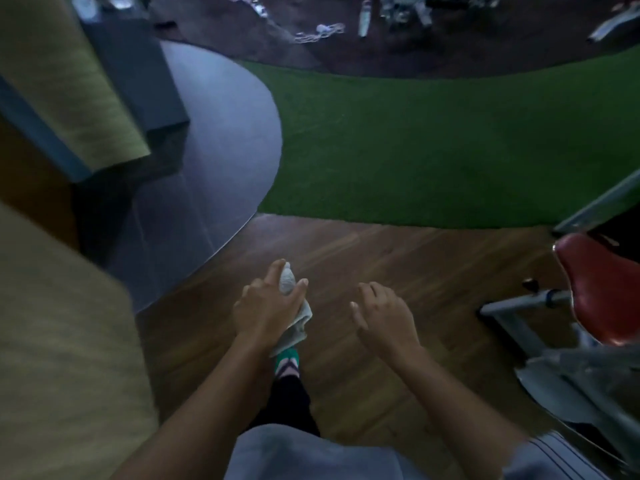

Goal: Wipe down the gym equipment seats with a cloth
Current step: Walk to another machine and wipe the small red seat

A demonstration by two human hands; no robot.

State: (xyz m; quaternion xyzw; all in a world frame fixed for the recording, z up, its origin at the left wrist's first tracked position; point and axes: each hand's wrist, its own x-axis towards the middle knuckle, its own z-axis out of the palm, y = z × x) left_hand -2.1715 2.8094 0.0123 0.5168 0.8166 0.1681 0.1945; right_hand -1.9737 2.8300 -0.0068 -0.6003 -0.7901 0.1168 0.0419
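Note:
My left hand [266, 303] grips a crumpled pale grey cloth [292, 317] that hangs down below the palm, held over the wooden floor in the lower middle of the head view. A short way to its right, my right hand [382, 315] hovers with fingers loosely curled and nothing in it. A dark red padded seat [602, 289] on a grey metal frame [512, 306] stands at the right edge, well to the right of both hands. Neither hand touches the seat.
Wooden floor [381, 258] lies under my hands, with green turf [433, 143] beyond it and a grey rounded platform [207, 150] to the left. Yellow-green padded blocks [59, 306] crowd the left side. More gym gear sits blurred at the far top.

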